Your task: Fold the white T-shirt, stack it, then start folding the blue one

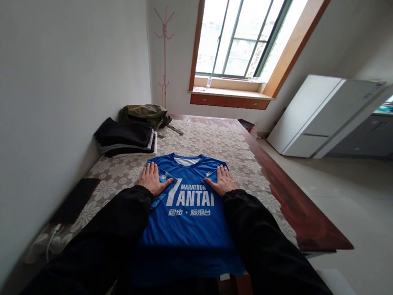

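Observation:
A blue T-shirt [184,227] with white "MARATHON YANTAI" lettering lies spread out, its neckline toward the window and its lower part reaching the near table edge. My left hand [154,179] rests flat on the shirt's left shoulder side, thumb stretched inward. On the opposite shoulder side, my right hand [223,181] also presses flat, its thumb pointing toward the middle. Fingers of both hands are extended and hold nothing. The sleeves are partly covered by my hands, or folded; I cannot tell which.
A flower-patterned tablecloth [215,140] covers much of the dark red wooden table [304,218]. Folded dark clothes [124,136] and an olive backpack [144,114] sit at the back left. A black flat object [76,200] and white cable [52,239] are near left. A white fridge [309,110] stands beyond.

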`<state>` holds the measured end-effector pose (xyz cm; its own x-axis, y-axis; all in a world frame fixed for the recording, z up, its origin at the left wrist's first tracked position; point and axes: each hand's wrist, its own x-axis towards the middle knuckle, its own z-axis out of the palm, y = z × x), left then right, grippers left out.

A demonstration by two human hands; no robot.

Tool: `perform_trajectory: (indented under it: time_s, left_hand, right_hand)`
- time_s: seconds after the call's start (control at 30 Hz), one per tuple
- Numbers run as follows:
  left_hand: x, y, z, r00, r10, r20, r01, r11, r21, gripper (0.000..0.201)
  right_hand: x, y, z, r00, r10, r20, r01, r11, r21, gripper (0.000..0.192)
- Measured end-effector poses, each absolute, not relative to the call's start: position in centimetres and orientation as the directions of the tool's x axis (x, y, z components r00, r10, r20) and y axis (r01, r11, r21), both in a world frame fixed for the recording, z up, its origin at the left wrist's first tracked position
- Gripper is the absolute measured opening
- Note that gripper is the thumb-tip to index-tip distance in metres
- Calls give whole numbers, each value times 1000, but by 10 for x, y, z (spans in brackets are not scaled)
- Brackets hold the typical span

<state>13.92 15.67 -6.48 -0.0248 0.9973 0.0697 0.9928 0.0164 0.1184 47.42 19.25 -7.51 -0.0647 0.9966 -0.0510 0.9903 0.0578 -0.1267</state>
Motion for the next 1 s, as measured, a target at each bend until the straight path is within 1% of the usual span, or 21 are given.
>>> perform_trajectory:
  time_s: [0.17,0.6,0.77,1.0]
  left_hand:
    - [140,157,-64,-28,998,51,993,22,120,123]
    - [138,158,-67,-26,997,71,993,17,119,124]
    - [138,159,-69,-28,997,68,993,20,117,124]
    - [139,159,-68,-63,995,80,991,53,123,132]
  right_hand:
    - [475,193,-75,-64,996,-54,990,57,-130,118]
    - [475,193,-75,-56,996,-66,990,47,-131,116]
    - [475,195,-77,-44,996,-75,991,34,-127,118]
    - [476,195,-74,-29,997,-78,987,16,-159,127]
